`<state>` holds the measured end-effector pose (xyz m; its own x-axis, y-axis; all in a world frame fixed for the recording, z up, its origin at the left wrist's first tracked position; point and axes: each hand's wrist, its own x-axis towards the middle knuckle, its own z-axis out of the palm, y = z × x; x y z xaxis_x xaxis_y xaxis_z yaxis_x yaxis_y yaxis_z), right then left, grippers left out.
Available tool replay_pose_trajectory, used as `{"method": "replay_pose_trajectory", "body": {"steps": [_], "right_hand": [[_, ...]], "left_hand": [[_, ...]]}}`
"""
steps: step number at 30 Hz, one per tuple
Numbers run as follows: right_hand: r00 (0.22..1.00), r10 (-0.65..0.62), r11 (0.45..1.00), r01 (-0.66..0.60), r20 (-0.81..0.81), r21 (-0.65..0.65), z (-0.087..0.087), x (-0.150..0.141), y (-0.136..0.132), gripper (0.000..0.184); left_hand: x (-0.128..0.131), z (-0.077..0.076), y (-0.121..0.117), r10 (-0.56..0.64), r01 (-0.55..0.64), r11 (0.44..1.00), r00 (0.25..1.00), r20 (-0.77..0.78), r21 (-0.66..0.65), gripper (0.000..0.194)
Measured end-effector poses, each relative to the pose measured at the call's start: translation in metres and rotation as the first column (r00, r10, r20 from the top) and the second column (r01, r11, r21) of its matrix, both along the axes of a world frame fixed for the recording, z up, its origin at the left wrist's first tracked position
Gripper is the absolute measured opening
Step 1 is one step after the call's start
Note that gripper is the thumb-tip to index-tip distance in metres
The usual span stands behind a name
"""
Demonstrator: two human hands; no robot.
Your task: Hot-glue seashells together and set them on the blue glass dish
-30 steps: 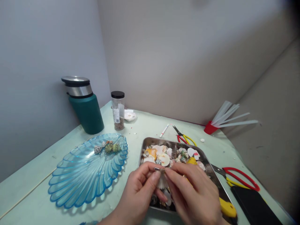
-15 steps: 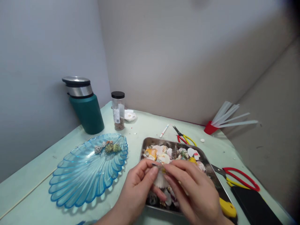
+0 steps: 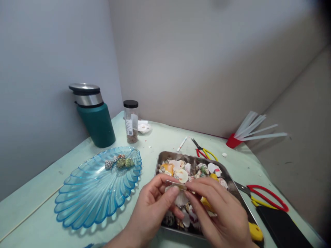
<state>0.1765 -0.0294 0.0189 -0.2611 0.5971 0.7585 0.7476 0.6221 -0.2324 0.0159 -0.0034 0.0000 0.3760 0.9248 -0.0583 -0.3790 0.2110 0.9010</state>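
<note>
Teal bottle (image 3: 97,124) near black-lidded jar (image 3: 131,120), red cup (image 3: 233,141) with pale sticks (image 3: 248,122)

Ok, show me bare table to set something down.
The green table shows bare between the blue dish and the metal tray, and, specks aside, between the red cup and the nearer scissors.
Crowded: the tray, with shells under the left hand and right hand, and its right side, with those scissors and a black object.
</note>
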Motion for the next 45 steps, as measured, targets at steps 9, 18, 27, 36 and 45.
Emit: {"method": "replay_pose_trajectory", "body": {"steps": [9,18,27,36,45], "right_hand": [[0.993,0.085,0.994,-0.091,-0.087,-0.068,0.0089,-0.0046,-0.0008,0.018],[0.969,0.100,0.948,-0.162,-0.227,-0.273,0.0047,-0.0022,-0.0016,0.012],[0.956,0.084,0.907,-0.191,-0.282,-0.375,0.0061,-0.0025,-0.0012,0.009],[0.954,0.053,0.894,-0.177,-0.296,-0.411,0.0030,-0.0018,-0.0001,0.010],[0.981,0.114,0.953,-0.153,-0.158,-0.260,0.0038,-0.0012,-0.0020,0.013]], "left_hand": [[0.0017,0.0020,-0.0010,0.037,-0.038,0.999,0.998,-0.042,-0.016,0.031],[0.0011,-0.0029,-0.0014,0.008,-0.008,1.000,0.999,-0.036,0.001,0.030],[0.0015,-0.0056,0.0022,-0.001,0.002,1.000,0.999,-0.050,0.021,0.031],[0.0011,0.0031,-0.0009,-0.045,0.047,0.999,0.994,-0.097,0.017,0.035],[0.0022,-0.0006,0.0002,-0.036,0.035,0.999,0.996,-0.083,-0.002,0.034]]}}
